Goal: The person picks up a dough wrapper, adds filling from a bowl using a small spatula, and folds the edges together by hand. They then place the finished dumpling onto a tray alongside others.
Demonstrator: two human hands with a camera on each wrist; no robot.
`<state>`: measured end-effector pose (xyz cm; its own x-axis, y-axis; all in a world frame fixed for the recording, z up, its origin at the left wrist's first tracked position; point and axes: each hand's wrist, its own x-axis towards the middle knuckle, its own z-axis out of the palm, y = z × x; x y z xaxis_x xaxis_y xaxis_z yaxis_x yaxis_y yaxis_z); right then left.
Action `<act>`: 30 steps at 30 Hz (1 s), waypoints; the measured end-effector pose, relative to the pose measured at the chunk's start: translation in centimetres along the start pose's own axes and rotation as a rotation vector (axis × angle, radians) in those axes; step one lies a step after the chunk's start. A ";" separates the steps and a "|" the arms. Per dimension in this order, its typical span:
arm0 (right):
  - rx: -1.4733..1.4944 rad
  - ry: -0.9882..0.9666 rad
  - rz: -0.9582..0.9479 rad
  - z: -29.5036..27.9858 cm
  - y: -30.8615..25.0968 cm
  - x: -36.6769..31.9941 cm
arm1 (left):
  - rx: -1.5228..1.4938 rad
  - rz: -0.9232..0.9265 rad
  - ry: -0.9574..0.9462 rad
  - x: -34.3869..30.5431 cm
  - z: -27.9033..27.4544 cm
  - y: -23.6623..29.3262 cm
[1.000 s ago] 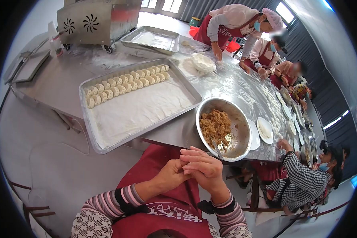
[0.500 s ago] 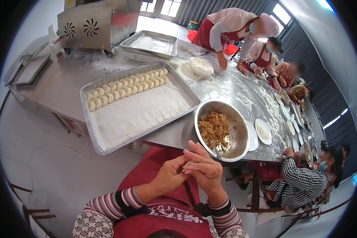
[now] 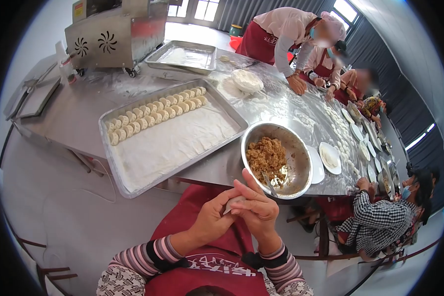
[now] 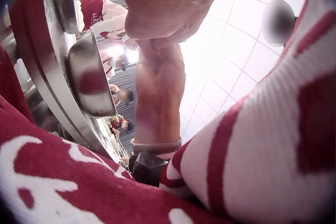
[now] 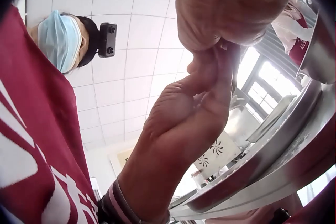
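Observation:
In the head view a small pale dumpling [image 3: 235, 203] lies between the two hands, above the red apron. My left hand [image 3: 213, 213] grips it from the left side, thumb and fingers around it. My right hand [image 3: 259, 212] pinches it from the right, with some fingers raised and spread. Both wrist views show the hands pressed together, the dumpling mostly hidden. Just beyond the hands stands a steel bowl [image 3: 301, 172] of brown filling [image 3: 266, 157] with a spoon in it. A large tray [image 3: 158, 167], left of the bowl, holds two rows of dumplings [image 3: 159, 114].
White plates [image 3: 330, 158] stand right of the bowl. Flour [image 3: 247, 81] is heaped behind it, near an empty tray [image 3: 182, 55] and a metal machine [image 3: 116, 42]. Dough pieces [image 3: 341, 135] cover the table's right side. Several people work around the table, one in a checked shirt [image 3: 380, 217].
My right hand's fingers have lifted and spread, and more of the pale dumpling shows between the hands. The standing person in pink has brought both hands together on the table.

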<state>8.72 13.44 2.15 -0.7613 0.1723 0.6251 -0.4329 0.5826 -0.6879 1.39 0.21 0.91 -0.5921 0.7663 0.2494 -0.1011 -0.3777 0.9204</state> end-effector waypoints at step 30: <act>-0.274 0.238 0.006 1.0 0.4 -1.1 | -0.199 -0.221 -0.010 1.2 -0.2 0.0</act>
<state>8.92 12.65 0.84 -0.6160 0.3379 0.7116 -0.2587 0.7665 -0.5878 0.54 1.00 1.12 -0.5307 0.8459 0.0535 -0.3823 -0.2952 0.8756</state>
